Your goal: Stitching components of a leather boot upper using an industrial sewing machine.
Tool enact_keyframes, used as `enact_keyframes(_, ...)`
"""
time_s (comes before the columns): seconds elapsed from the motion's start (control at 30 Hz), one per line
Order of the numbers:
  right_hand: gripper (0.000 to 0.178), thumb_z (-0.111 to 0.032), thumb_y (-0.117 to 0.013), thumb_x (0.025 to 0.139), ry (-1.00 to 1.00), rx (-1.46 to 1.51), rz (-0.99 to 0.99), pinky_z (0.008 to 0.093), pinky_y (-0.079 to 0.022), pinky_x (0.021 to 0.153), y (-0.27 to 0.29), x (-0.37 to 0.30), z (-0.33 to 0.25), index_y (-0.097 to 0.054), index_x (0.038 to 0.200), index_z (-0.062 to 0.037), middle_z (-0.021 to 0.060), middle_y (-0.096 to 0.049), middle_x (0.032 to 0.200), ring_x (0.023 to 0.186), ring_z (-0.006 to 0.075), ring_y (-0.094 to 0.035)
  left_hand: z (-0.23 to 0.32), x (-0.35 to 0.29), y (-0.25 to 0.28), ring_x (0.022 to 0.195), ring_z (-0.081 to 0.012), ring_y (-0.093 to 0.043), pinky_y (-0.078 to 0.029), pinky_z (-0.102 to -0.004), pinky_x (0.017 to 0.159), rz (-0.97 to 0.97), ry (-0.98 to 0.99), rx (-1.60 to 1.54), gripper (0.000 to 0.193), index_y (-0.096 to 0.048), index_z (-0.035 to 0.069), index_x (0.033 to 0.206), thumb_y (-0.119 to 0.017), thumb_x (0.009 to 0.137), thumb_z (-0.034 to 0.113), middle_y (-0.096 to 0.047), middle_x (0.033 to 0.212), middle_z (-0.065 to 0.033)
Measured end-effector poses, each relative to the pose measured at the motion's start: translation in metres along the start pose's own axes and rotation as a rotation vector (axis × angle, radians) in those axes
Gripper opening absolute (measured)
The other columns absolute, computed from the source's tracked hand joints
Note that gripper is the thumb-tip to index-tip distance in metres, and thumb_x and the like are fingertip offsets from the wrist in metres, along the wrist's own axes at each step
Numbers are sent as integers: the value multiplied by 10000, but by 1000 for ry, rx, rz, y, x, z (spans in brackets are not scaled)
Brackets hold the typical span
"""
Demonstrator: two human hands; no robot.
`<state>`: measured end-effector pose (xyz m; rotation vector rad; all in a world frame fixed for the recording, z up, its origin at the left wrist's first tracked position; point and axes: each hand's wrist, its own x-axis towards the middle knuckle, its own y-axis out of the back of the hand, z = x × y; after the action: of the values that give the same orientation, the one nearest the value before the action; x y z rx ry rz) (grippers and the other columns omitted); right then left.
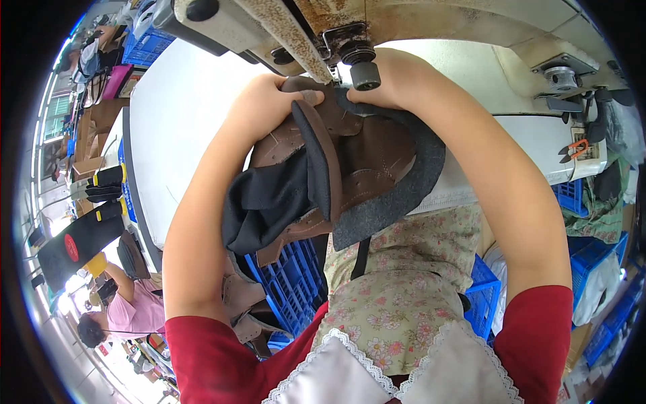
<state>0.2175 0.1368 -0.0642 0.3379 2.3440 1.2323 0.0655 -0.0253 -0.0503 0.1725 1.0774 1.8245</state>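
Observation:
A brown leather shoe upper (pixel 378 145) with dark grey felt and black fabric lining lies under the needle area of a sewing machine (pixel 464 19). My left hand (pixel 272 101) is closed on its far left edge, the thumb pressing down close to the presser foot (pixel 335 75). On the other side, my right hand (pixel 380 84) pinches the far edge by the dark lining, partly hidden behind a round black knob (pixel 365 75). The black cloth (pixel 269 202) and the curved felt strip (pixel 410 202) hang toward me, past the near edge of the white worktable (pixel 182 101).
Orange-handled snips (pixel 574 149) lie at the table's right end. A blue crate (pixel 289 269) stands below the work, near brown leather pieces (pixel 245 296). More blue crates (pixel 592 269) are at the right. Another person in pink (pixel 138 306) works at far left.

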Motion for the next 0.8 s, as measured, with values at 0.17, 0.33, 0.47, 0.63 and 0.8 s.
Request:
enact_keyframes(0.17, 411, -432, -722, 744, 26, -67, -4, 436, -535, 785, 12, -1, -13, -754, 944, -74, 193, -724, 929, 889, 363, -688, -21, 15, -7, 824, -214, -703, -534, -344, 798, -18, -23, -185, 429, -770, 41, 1013, -780, 778, 400, -753, 890, -118)
enact_keyframes(0.33, 478, -526, -720, 780, 57, -88, -25, 435, -534, 800, 12, 8, -7, -760, 981, -93, 192, -728, 946, 909, 361, -692, -39, 28, -3, 1020, -318, -679, -516, -396, 876, -34, -157, -107, 450, -735, 77, 1112, -765, 787, 387, -731, 1086, -156)
enact_keyframes(0.47, 474, -531, -713, 806, 35, -80, -61, 432, -533, 802, 13, 9, -7, -759, 1003, -101, 190, -732, 952, 906, 358, -696, -43, 31, -3, 1026, -333, -676, -516, -406, 877, -23, -178, -68, 459, -732, 78, 1117, -756, 791, 399, -727, 1091, -166)
enact_keyframes(0.63, 474, -533, -717, 805, 91, -82, -66, 431, -533, 800, 13, 11, -4, -759, 1009, -108, 188, -732, 954, 898, 356, -698, -50, 37, -4, 1049, -353, -667, -515, -420, 883, 28, -270, -3, 455, -727, 70, 1112, -732, 803, 404, -716, 1116, -179)
enact_keyframes(0.8, 474, -536, -724, 801, 132, -96, -90, 431, -533, 796, 16, 11, -4, -759, 1010, -111, 187, -732, 950, 895, 354, -699, -20, 24, 1, 1055, -363, -661, -515, -423, 886, 22, -274, 73, 452, -724, 69, 1114, -724, 806, 400, -710, 1119, -190)
